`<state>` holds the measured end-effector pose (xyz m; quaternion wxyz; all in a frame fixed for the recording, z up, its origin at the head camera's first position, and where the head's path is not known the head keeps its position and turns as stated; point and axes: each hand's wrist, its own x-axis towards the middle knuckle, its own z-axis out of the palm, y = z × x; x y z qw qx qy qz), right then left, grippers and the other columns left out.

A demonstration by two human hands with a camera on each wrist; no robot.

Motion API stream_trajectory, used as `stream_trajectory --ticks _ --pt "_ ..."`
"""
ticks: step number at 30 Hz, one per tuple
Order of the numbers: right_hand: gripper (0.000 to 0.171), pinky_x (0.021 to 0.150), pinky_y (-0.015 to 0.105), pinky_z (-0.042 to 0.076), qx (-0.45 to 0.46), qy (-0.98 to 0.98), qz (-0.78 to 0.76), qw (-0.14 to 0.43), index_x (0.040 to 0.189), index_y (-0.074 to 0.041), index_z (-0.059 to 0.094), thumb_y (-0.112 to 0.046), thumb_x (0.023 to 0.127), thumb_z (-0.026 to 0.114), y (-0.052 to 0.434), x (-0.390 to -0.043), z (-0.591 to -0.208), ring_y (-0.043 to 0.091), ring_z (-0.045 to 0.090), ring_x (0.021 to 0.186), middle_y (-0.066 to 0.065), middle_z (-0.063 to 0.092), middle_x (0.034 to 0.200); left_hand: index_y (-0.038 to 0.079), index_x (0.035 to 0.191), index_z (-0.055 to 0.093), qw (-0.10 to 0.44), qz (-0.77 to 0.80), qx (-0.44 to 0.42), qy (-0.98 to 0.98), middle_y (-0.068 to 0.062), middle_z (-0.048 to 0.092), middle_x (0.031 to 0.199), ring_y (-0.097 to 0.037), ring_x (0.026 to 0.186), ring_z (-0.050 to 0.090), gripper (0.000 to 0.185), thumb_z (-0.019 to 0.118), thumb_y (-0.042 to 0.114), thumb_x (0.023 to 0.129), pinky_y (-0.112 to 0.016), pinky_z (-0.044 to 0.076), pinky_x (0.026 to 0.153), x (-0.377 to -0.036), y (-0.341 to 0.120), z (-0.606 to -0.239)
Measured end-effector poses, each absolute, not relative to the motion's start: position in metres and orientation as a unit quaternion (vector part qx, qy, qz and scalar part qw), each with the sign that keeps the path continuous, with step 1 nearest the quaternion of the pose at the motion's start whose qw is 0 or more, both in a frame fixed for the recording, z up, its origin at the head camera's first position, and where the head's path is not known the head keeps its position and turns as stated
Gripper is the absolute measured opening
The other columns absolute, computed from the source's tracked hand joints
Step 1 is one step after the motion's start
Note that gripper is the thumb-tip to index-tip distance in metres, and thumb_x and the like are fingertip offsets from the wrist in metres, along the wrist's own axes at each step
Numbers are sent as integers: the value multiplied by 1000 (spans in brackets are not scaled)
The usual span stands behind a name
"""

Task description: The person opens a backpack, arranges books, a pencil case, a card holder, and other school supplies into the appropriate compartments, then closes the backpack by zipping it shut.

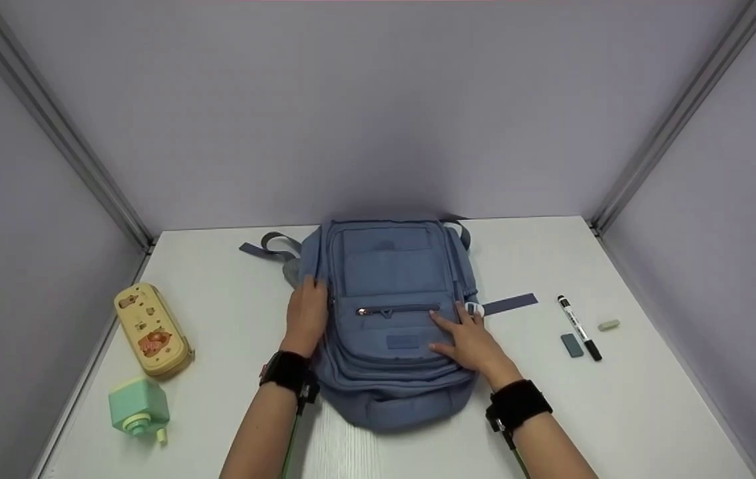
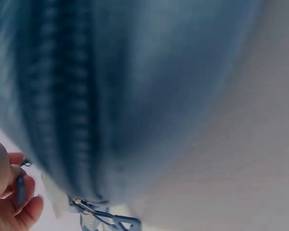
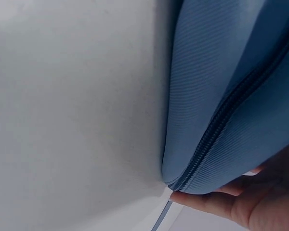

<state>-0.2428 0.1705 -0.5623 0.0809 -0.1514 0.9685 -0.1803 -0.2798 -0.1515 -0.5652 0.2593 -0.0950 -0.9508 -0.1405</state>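
A blue backpack [image 1: 394, 266] lies on the white table with its front pocket facing up. At its left side, my left hand [image 1: 307, 316] has its fingers curled against the edge. The left wrist view shows that hand pinching a small blue zipper pull [image 2: 20, 190], while another zipper pull [image 2: 120, 222] hangs beside the zipper's end. Fingers spread, my right hand [image 1: 474, 342] rests on the right part of the backpack's front, near the pocket zipper [image 1: 398, 309]. In the right wrist view, its fingertips touch the fabric close to a side zipper [image 3: 216, 125].
To the left lie a yellow pencil case [image 1: 152, 329] and a mint-green pencil sharpener [image 1: 138, 407]. On the right are a marker [image 1: 579, 327], a grey-green eraser-like block [image 1: 571, 345] and a small pale green piece [image 1: 608, 325]. Straps [image 1: 511, 304] stick out both sides. Panels surround the table.
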Motion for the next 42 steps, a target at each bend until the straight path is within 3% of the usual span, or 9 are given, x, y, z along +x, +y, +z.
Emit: stream_trajectory --ticks 9,19,25,33,42 --pt "65 99 69 32 -155 968 -185 74 147 -25 48 -50 90 66 170 -241 -562 66 19 131 33 21 154 -6 88 68 185 -148 -104 -966 -23 62 79 -38 71 64 12 57 -5 90 -47 52 62 -270 -154 -556" --pt "65 95 68 37 -147 967 -188 85 148 -25 47 -48 90 66 169 -241 -562 64 17 133 32 19 155 -6 82 66 238 -85 -109 -961 -20 55 81 -36 55 59 11 59 -1 88 -47 48 44 -268 -149 -564" --pt "65 96 68 36 -146 967 -188 84 148 -26 47 -48 90 66 169 -240 -562 64 17 133 31 19 155 -7 96 68 187 -83 -104 -973 -19 60 80 -35 59 62 13 62 0 87 -47 50 49 -263 -148 -559" --pt "65 96 69 35 -147 969 -178 85 149 -26 45 -49 91 64 170 -241 -564 64 17 133 31 19 155 -4 86 67 89 -96 -88 -987 -19 61 79 -38 66 64 10 64 5 87 -52 51 52 -254 -143 -549" --pt "66 96 69 35 -150 970 -171 86 149 -26 44 -51 91 63 172 -242 -566 65 17 133 31 18 155 -3 78 65 95 -106 -101 -985 -16 59 72 -34 60 63 15 61 5 89 -49 51 50 -244 -145 -547"
